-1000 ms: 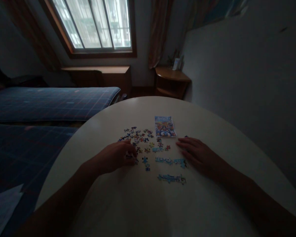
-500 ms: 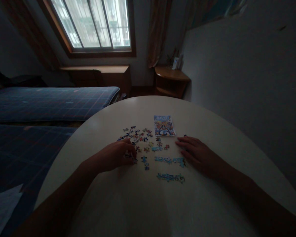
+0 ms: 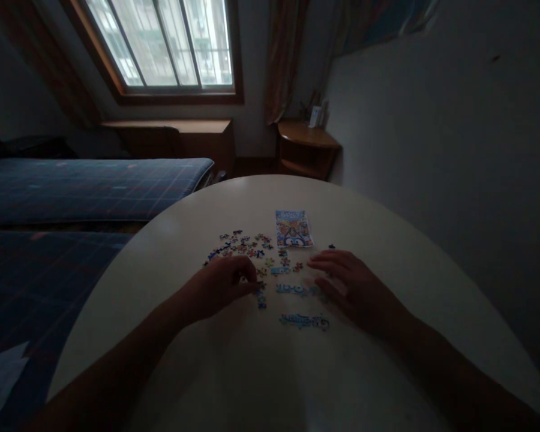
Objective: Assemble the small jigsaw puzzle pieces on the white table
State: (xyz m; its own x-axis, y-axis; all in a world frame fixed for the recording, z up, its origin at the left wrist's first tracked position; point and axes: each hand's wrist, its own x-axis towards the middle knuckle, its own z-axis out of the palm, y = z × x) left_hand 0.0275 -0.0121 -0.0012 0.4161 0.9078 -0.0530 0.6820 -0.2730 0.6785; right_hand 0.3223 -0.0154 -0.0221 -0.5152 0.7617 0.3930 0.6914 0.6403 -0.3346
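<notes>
Loose jigsaw pieces (image 3: 240, 245) lie scattered on a round white table (image 3: 261, 372). My left hand (image 3: 220, 288) is curled at the near edge of the scatter, its fingertips pinched on a small piece beside a short blue strip (image 3: 261, 298). My right hand (image 3: 348, 285) rests flat with fingers spread, touching the right end of a joined blue strip (image 3: 292, 289). Another joined strip (image 3: 303, 321) lies nearer me. A small colourful reference picture (image 3: 293, 228) sits beyond the pieces.
A bed with a dark blue checked cover (image 3: 85, 186) runs along the table's left side. A window (image 3: 162, 42) is behind, with a wooden cabinet (image 3: 171, 135) and a corner shelf (image 3: 306, 144) below. A pale wall (image 3: 432, 150) is at the right.
My left hand has shifted slightly right toward the short blue strip. My right hand has slid left and a little nearer onto the end of the joined strip. The view has drifted a little.
</notes>
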